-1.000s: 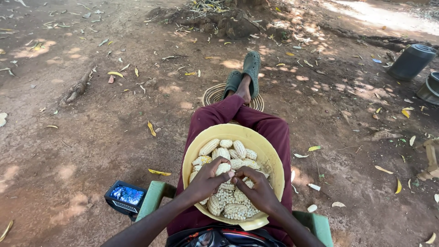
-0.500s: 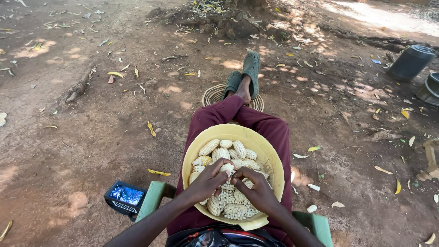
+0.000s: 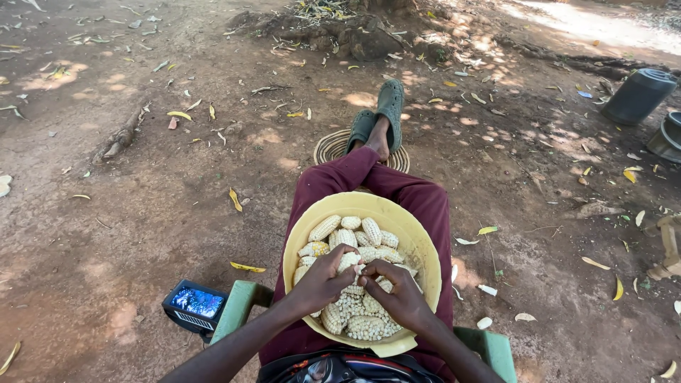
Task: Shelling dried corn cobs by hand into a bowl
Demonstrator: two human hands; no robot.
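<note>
A yellow bowl [image 3: 411, 234] rests on my lap, filled with several pale maize cobs [image 3: 347, 234]. My left hand [image 3: 323, 280] and my right hand [image 3: 401, 294] meet over the bowl's middle, both closed on one maize cob [image 3: 351, 261] held between them. My thumbs press against its kernels. More cobs [image 3: 362, 323] lie under my hands at the near side of the bowl.
I sit on a green chair [image 3: 237, 308] on bare dirt, legs in maroon trousers [image 3: 418, 198] stretched out, green sandals [image 3: 386, 113] resting on a woven mat [image 3: 333, 145]. A small dark device with a lit screen [image 3: 195, 305] lies at my left. Grey containers [image 3: 638, 96] stand far right.
My hands have shifted slightly on the cob, fingers working over it; everything else stays put.
</note>
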